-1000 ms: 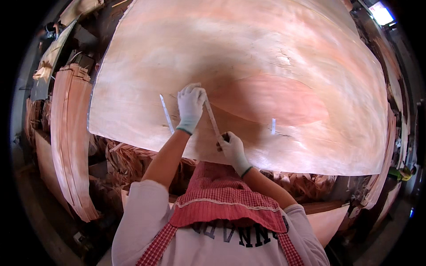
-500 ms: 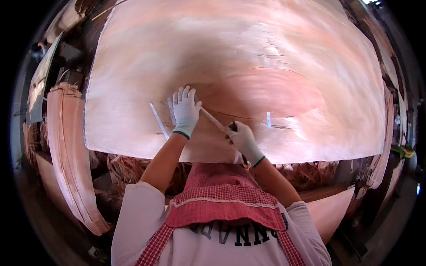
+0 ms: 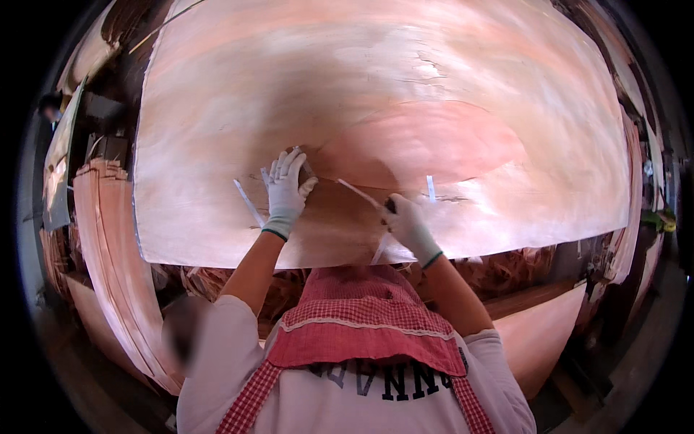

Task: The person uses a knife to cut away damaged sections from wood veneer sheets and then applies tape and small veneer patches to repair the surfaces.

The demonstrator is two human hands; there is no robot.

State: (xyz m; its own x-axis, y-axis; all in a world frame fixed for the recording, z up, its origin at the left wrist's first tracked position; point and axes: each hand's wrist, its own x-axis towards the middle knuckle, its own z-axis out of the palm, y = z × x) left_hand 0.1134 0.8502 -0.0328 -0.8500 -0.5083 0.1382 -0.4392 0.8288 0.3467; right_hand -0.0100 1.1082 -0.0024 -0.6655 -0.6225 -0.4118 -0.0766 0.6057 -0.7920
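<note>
In the head view, we are looking down on a large pale wood sheet [image 3: 217, 108] that is spreading beneath both gloved hands. The left hand [image 3: 288, 189] is lying palm down on it, fingers extended and gripping nothing that we are making out, while covering part of a pale strip [image 3: 309, 168]. The right hand [image 3: 410, 223] is curling round a small dark object [image 3: 391, 205], and a white strip [image 3: 358, 191] is reaching from it toward the left hand, its far end standing apart from those fingers. Whether that end is touching the wood, we are not managing to tell.

We are judging that this strip could be twisting or sticking askew, since only one end is being held. The glove fabric could be catching a strip's edge and lifting it, and heavy pressing could be widening the split [image 3: 452, 199] near the short strip [image 3: 431, 188].

Counting, we are finding two hands, one sheet, one pinkish oval patch [image 3: 434, 137], one dark object and one reaching strip. On the wood we are counting four more: the short one, the half-covered one, one beside the left hand [image 3: 264, 176], and one farther left [image 3: 249, 202]. A further pale tail [image 3: 380, 247] is showing below the right hand, possibly belonging to the held piece
</note>
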